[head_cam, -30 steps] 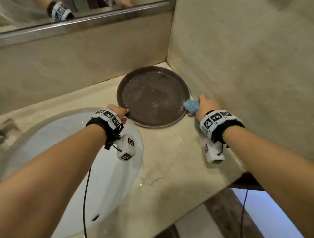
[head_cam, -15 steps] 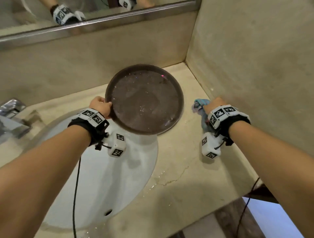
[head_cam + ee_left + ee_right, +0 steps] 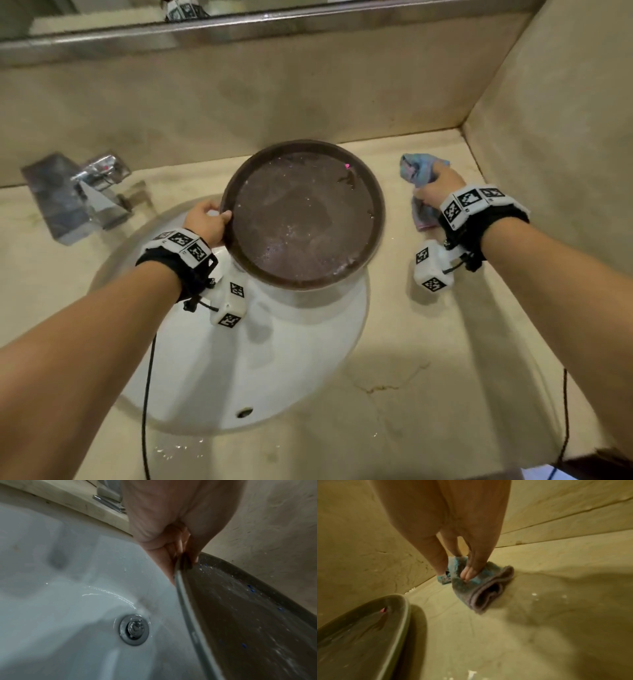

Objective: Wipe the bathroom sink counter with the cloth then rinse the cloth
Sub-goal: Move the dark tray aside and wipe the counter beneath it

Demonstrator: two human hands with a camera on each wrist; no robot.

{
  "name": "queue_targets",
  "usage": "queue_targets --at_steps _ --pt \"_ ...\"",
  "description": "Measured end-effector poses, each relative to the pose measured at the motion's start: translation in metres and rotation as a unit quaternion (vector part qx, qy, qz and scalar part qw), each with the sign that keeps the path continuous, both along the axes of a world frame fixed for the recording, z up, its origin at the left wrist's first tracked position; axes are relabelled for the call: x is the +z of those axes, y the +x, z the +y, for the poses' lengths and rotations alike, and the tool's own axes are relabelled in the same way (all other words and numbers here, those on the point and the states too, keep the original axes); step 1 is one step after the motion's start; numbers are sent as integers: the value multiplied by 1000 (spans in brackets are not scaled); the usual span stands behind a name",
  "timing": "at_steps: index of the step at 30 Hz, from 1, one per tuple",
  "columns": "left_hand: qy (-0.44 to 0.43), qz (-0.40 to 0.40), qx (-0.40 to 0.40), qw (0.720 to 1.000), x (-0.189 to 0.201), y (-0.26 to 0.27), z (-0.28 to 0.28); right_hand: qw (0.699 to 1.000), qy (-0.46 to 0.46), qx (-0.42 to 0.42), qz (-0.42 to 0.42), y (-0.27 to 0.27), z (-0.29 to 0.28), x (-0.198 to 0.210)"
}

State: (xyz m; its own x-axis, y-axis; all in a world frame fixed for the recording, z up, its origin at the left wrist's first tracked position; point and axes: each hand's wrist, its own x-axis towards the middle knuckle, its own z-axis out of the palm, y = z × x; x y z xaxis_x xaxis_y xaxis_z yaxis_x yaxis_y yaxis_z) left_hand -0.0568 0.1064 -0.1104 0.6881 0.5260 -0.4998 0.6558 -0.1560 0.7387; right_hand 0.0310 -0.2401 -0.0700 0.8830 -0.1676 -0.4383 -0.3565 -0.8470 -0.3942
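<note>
The cloth (image 3: pixel 417 171) is a crumpled blue terry rag with a pinkish hem, lying on the beige counter (image 3: pixel 428 342) near the corner; the right hand (image 3: pixel 436 186) grips it; the left hand (image 3: pixel 205 222) pinches the rim of a wet brown tray (image 3: pixel 305 219) over the white sink (image 3: pixel 205 359).

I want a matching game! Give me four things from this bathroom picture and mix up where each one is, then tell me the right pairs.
Things:
1. brown tray
2. cloth
3. tap
4. drain

Places:
A. at the bottom of the white sink
B. on the counter under the right hand
C. on the counter behind the sink, far left
D. over the sink, its rim gripped by the left hand

Pairs: 1-D, 2-B, 3-C, 4-A
</note>
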Motion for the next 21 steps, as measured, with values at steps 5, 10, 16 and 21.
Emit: queue_targets --at_steps 5,10,16,21 --pt "0 5 -5 1000 -5 5 2 990 110 61 -57 11 28 -11" --pt "19 4 -11 1000 5 6 -6 986 120 105 -42 17 44 -21" --pt "36 1 -36 999 9 10 -12 991 -30 129 -30 39 23 -20" --pt "34 -1 -39 999 11 15 -19 981 -176 77 4 41 -30 -11"
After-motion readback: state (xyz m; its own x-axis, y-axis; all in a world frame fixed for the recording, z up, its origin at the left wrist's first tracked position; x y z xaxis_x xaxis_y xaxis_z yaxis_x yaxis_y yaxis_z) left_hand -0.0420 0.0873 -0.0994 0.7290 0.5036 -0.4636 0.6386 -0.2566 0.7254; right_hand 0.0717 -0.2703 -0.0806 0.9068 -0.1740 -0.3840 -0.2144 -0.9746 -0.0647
